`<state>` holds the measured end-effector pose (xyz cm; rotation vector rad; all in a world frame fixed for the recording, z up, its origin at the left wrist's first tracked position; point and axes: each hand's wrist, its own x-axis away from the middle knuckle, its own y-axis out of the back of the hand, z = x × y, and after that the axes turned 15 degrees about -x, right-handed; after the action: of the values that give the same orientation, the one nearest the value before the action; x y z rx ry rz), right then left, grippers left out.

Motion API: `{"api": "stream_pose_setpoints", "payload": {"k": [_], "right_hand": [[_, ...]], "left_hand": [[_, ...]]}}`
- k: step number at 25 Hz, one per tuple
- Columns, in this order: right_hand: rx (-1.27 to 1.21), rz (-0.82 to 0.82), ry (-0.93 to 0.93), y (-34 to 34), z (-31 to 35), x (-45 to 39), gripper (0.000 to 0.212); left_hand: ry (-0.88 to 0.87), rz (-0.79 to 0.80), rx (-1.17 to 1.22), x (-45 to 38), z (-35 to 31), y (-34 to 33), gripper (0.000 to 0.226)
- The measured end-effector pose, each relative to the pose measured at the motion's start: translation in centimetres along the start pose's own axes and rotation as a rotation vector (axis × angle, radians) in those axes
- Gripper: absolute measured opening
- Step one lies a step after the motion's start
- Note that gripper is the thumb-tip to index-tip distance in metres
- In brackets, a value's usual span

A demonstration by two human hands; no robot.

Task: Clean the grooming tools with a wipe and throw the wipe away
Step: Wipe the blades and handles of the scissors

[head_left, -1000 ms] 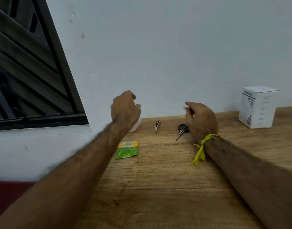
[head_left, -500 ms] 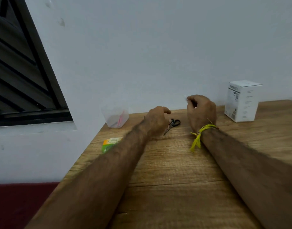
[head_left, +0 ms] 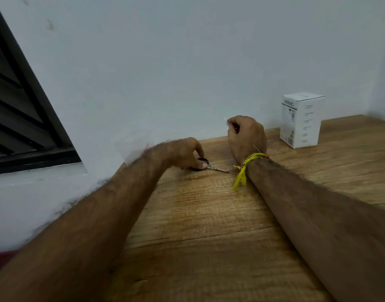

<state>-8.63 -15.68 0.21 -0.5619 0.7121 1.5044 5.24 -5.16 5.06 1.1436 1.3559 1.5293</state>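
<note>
On the wooden table (head_left: 209, 214), close to the white wall (head_left: 187, 62), a small pair of scissors (head_left: 209, 167) is seen lying flat, its dark finger loops under the left hand and its thin metal blades pointed toward the right wrist. The left hand (head_left: 183, 152) is lowered onto the loops, with the thumb and a curled finger closed round them, so the scissors are pinched while touching the table surface. The right hand (head_left: 246, 136) is held just beyond and to the right, its wrist rested on the table, the fingers curled inward; a small white scrap (head_left: 226, 120), possibly the wipe, is pinched between thumb and fingertips, though too little of it shows for certainty. A yellow thread band (head_left: 244, 168) is tied round the right wrist, with loose ends hung down to the wood. A white printed box (head_left: 301, 120) is stood upright at the far right of the table, well apart from both hands. A dark louvred window (head_left: 19, 116) is set into the wall at the left. Behind the left forearm a blurred, pale translucent shape is faintly visible against the wall; what it is cannot be told.
</note>
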Motion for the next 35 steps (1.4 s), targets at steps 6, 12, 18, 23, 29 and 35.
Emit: {"api": "stream_pose_setpoints", "payload": {"k": [6,12,18,23,29,35], "right_hand": [[-0.004,0.006,-0.006,0.2,0.3,0.3,0.019],[-0.014,-0.009,0.022,0.2,0.3,0.2,0.016],[-0.012,0.022,0.125,-0.1,0.4,0.6,0.015],[-0.013,0.060,0.183,-1.0,1.0,1.0,0.012],[-0.204,0.016,0.131,-1.7,2.6,2.2,0.010],[-0.333,-0.052,0.067,-2.0,3.2,2.9,0.011]], "left_hand": [[0.108,-0.087,0.393,3.9,0.9,-2.0,0.033],[0.248,-0.443,1.143,6.0,1.0,-3.5,0.030],[0.148,-0.579,1.400,5.3,-0.2,-6.2,0.034],[0.075,-0.598,1.479,4.9,0.1,-6.6,0.051],[0.091,-0.537,1.583,5.8,-0.1,-5.7,0.065],[0.043,-0.452,1.597,5.7,0.0,-5.8,0.052]]}}
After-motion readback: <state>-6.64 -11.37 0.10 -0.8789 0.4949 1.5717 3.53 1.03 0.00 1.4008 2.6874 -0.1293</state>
